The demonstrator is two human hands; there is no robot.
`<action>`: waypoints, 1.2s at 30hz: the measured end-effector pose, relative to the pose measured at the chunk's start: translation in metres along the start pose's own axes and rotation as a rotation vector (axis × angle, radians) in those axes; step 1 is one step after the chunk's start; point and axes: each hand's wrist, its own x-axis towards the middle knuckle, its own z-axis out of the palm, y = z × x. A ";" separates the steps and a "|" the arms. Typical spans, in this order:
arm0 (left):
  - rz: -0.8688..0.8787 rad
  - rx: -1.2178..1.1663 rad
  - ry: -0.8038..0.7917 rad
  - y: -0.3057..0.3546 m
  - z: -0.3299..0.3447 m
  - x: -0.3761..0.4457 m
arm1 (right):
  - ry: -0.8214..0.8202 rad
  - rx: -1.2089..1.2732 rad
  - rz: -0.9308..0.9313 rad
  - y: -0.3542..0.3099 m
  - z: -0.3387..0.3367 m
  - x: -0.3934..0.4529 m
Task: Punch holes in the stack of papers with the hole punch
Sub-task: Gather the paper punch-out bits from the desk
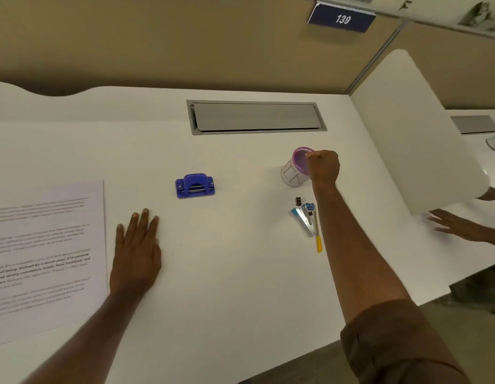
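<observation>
A stack of printed papers (46, 253) lies flat at the left of the white desk (227, 259). A blue hole punch (195, 185) stands in the middle of the desk, apart from both hands. My left hand (137, 252) rests flat on the desk with fingers spread, just right of the papers and below the punch. My right hand (323, 167) is closed on the rim of a white cup with a purple rim (296, 169), which tilts toward the left.
A stapler (304, 217), a binder clip (299, 201) and a yellow pen (318, 236) lie below the cup. A grey cable flap (254, 117) is set into the desk at the back. A white divider (415, 134) stands right; another person's hand (459, 225) lies beyond it.
</observation>
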 end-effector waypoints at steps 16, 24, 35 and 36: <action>-0.005 -0.002 -0.013 0.000 -0.002 0.000 | -0.014 -0.135 0.007 -0.002 -0.011 0.015; -0.005 0.009 0.002 0.001 -0.004 -0.002 | -0.046 0.016 -0.007 -0.010 -0.024 0.003; 0.000 -0.002 0.019 -0.001 -0.001 -0.003 | -0.376 -0.054 -0.544 0.004 0.060 -0.175; 0.000 -0.003 0.022 -0.001 -0.001 -0.002 | -0.433 -0.101 -0.588 0.013 0.070 -0.193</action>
